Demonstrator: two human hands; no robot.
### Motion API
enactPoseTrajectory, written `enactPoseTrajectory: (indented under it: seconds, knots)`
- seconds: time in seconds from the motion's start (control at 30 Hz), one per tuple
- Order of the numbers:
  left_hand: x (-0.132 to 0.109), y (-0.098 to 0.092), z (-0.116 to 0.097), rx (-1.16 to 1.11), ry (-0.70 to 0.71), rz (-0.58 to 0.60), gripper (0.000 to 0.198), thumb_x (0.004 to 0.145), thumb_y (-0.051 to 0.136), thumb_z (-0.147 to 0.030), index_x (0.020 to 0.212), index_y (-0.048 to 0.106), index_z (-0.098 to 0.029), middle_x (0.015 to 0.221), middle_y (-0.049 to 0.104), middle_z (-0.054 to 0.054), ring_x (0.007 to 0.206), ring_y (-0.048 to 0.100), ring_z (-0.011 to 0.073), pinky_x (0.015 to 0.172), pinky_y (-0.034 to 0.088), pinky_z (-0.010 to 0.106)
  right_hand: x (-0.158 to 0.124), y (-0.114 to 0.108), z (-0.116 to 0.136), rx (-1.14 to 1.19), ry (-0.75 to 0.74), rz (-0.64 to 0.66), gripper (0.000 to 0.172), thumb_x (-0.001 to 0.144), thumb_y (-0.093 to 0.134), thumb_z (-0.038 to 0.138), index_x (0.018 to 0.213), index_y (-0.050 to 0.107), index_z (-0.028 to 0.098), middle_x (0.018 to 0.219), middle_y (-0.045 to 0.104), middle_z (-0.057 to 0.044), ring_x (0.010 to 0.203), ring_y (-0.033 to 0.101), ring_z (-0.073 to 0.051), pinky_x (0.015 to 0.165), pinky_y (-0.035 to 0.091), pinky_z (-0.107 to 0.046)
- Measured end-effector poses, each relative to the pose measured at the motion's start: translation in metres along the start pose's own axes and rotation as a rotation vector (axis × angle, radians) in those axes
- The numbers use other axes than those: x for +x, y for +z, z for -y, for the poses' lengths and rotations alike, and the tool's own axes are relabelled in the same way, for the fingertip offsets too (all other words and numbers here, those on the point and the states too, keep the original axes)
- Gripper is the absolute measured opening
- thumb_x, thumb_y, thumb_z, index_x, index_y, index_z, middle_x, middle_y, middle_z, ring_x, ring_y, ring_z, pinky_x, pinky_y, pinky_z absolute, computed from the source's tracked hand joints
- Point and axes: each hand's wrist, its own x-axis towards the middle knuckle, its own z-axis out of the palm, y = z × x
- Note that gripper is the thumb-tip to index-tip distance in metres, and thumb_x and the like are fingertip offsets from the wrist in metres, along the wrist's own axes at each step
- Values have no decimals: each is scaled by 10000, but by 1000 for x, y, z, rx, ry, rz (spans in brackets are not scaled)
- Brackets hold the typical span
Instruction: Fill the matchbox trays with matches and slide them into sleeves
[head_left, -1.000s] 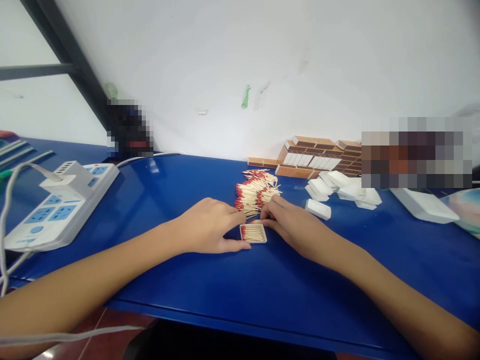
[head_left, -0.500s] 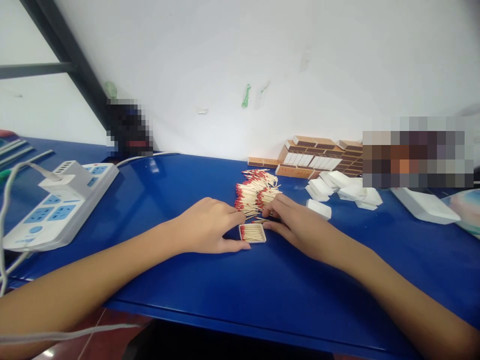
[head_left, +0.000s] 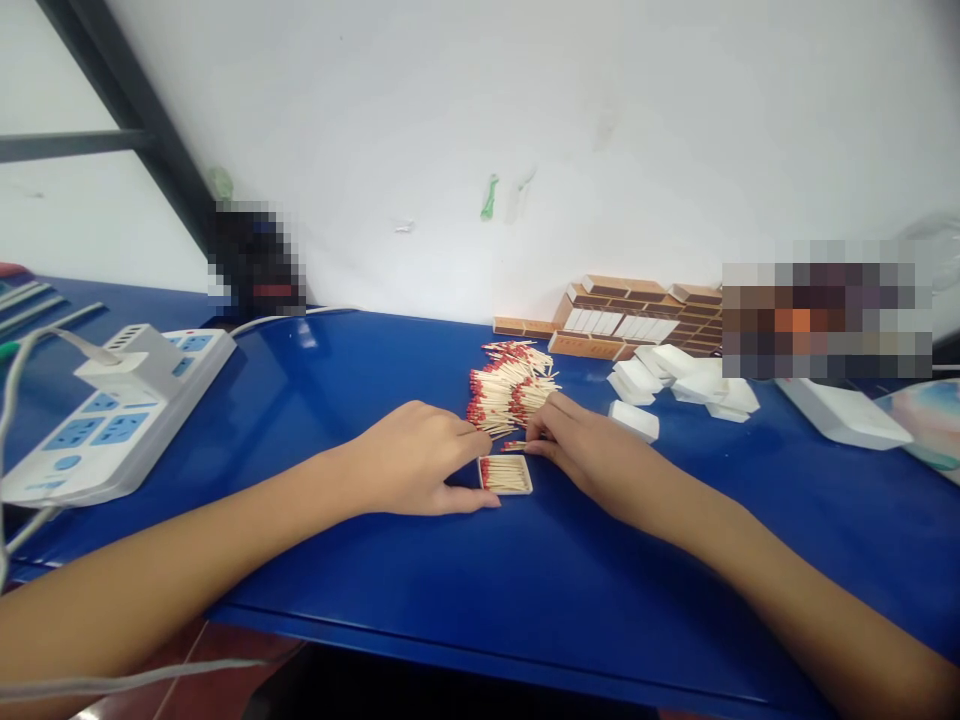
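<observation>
A small white matchbox tray (head_left: 530,482) lies on the blue table, with a row of red-headed matches (head_left: 505,473) inside. My left hand (head_left: 416,460) is at its left end, forefinger by the far corner and thumb along the near side, steadying it. Just beyond the tray, my right hand (head_left: 589,442) pinches a few matches (head_left: 514,446) between thumb and fingers, their red heads pointing left. Behind both hands spreads a heap of loose matches (head_left: 504,385).
Brown matchboxes (head_left: 630,290) are stacked against the wall. White empty-looking trays (head_left: 694,380) lie in a cluster at the right, near a larger white box (head_left: 844,412). A power strip (head_left: 112,430) with white cables occupies the left side. The table edge (head_left: 450,655) runs in front.
My right hand has closed more tightly on the few matches and drawn them slightly apart from the heap. The left hand stays at the tray.
</observation>
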Motion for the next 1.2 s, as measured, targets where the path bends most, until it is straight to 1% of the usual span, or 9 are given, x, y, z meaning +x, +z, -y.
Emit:
enactPoseTrajectory:
  seconds: [0.1,0.17,0.27,0.4,0.57,0.7,0.8,1.07,1.2]
  knots:
    - [1,-1,2,-21,-15,7,446,946,614,-607,961,707,-171,737,694,19,668,661,193,582,387,307,-3,-6,1,20,4,-68,107,1046,502,243,951,539,211,994,617,-54,727,623,-171,657,481,-302]
    - [1,-2,3,-39,-23,4,441,945,616,-603,946,703,-171,723,684,14,653,649,182,574,378,300,-4,-9,7,56,0,-88,83,1044,506,235,969,536,216,994,617,-48,742,624,-170,668,484,-302]
    - [2,-2,3,-75,-37,-3,435,943,618,-601,921,701,-174,710,673,3,640,633,170,571,369,297,-5,-5,21,69,-17,-47,84,1041,511,212,967,550,214,994,622,-50,757,632,-174,653,482,-296]
    - [2,-2,1,-108,-56,-7,418,928,646,-587,917,701,-173,718,673,-4,634,614,163,571,356,292,-5,5,32,-9,-23,-10,90,1046,524,232,989,578,191,1012,615,-65,719,627,-182,626,474,-320]
    - [1,-1,1,-115,-45,-11,410,931,647,-584,933,695,-177,716,672,-4,626,599,156,573,338,277,-6,2,32,35,-60,-19,73,1037,545,221,1008,600,184,1001,598,-55,739,617,-177,638,484,-314]
    - [1,0,1,-102,-22,-33,397,945,639,-568,957,687,-174,734,682,-2,649,616,157,591,353,280,-6,-2,31,9,-84,-33,125,1042,526,216,973,623,180,971,584,-59,720,601,-170,615,468,-298]
    - [0,0,1,-89,-19,-43,396,949,635,-565,964,689,-173,737,679,-6,644,617,155,593,363,290,-6,-3,29,7,-92,-34,121,1032,524,185,965,624,176,985,592,-69,748,611,-176,642,482,-303]
    - [0,-1,0,-83,-14,-39,405,954,623,-569,939,681,-169,727,671,-3,636,619,155,582,383,295,-5,1,30,158,-77,-97,71,1020,561,205,974,614,194,964,601,-53,800,608,-186,694,504,-317]
    - [0,0,0,-73,-2,-55,424,966,598,-582,935,675,-167,728,672,4,648,634,158,583,388,289,-4,1,29,201,-85,-64,88,1019,539,174,1008,622,200,986,598,-53,803,609,-174,701,510,-305]
